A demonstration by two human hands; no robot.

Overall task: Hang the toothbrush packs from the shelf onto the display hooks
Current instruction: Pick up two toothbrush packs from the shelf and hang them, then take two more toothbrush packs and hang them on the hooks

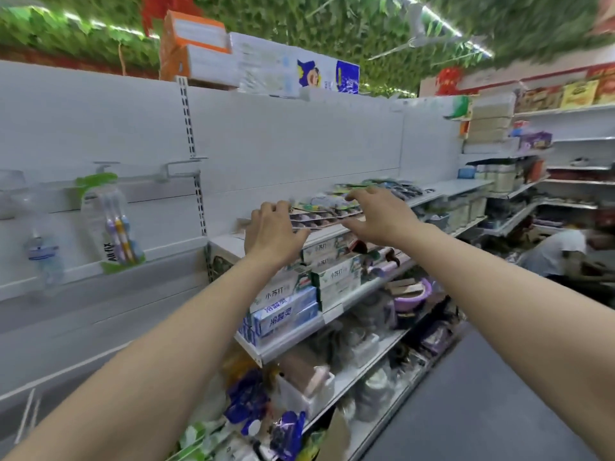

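Observation:
A stack of flat toothbrush packs (324, 212) lies on the white upper shelf (466, 186) ahead of me. My left hand (271, 232) is at the stack's left end, its fingers curled over the edge of the packs. My right hand (379, 214) hovers at the stack's right side with fingers spread, thumb under the packs' front edge. On the left panel a green toothbrush pack (109, 224) hangs from a display hook (103, 168). Another hook (179, 169) beside it is bare. A clear pack (41, 251) hangs further left.
Toothpaste boxes (293, 301) fill the shelf below the stack. Lower shelves hold mixed goods and a purple basin (412, 294). A person (562, 254) crouches in the aisle at right. Cartons (233, 61) sit on top of the shelving.

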